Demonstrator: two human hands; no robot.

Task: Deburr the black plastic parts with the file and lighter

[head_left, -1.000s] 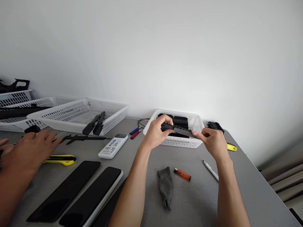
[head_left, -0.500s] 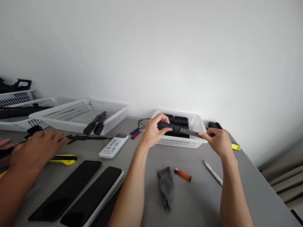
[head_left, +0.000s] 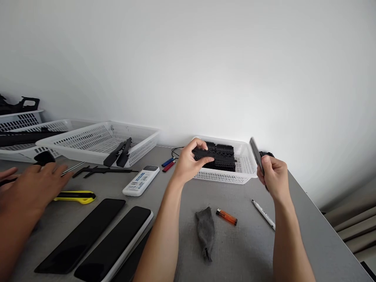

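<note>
My left hand point(head_left: 190, 161) pinches a black plastic part point(head_left: 220, 158), long and narrow with small tabs at its far end. It is held above a white basket point(head_left: 248, 166) containing several ridged black pieces point(head_left: 225, 149). My right hand point(head_left: 274, 178) is closed around a flat, thin grey strip point(head_left: 256, 156), tilted upward and apart from the black part; what it is made of I cannot tell. On the table below lie a crumpled grey cloth point(head_left: 206, 233), an orange lighter point(head_left: 226, 217) and a white marker point(head_left: 263, 214).
At left, another person's hand point(head_left: 32, 188) is beside a yellow utility knife point(head_left: 76, 196) and a black caliper point(head_left: 102, 170). Two phone-like black slabs point(head_left: 82, 235) point(head_left: 116, 243) lie in front. A white device point(head_left: 141, 181), two small lighters point(head_left: 168, 166) and a large basket point(head_left: 141, 145) stand farther back.
My right hand has drawn the grey strip away from the black part and turned it upright. My left hand keeps its grip on the part. The other person's hand has shifted left.
</note>
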